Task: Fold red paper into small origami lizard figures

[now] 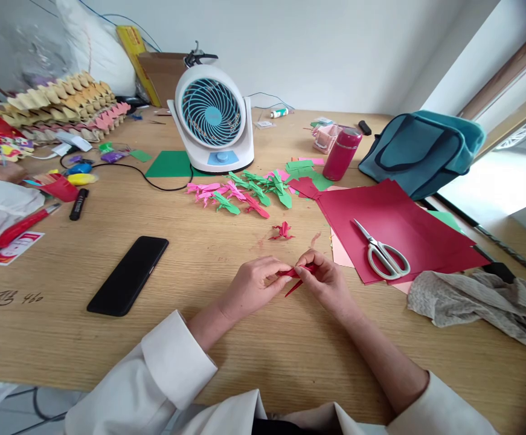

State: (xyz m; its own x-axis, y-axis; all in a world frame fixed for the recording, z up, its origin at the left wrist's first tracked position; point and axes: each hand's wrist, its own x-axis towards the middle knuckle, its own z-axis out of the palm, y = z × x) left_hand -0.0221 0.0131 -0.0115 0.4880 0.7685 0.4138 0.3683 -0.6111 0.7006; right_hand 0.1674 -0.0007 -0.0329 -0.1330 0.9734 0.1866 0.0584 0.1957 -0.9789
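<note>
Both my hands meet over the wooden table (226,362) near its front, pinching a small folded piece of dark red paper (295,279). My left hand (256,284) grips its left end with closed fingers. My right hand (323,279) pinches the right end. A finished small red origami figure (282,231) lies just beyond my hands. Further back lies a row of pink and green origami figures (244,194).
Dark red paper sheets (407,223) with white scissors (384,254) lie at right, beside a grey cloth (480,302). A black phone (128,275) lies at left. Behind stand a white desk fan (212,118), a red bottle (342,154) and a teal bag (421,148).
</note>
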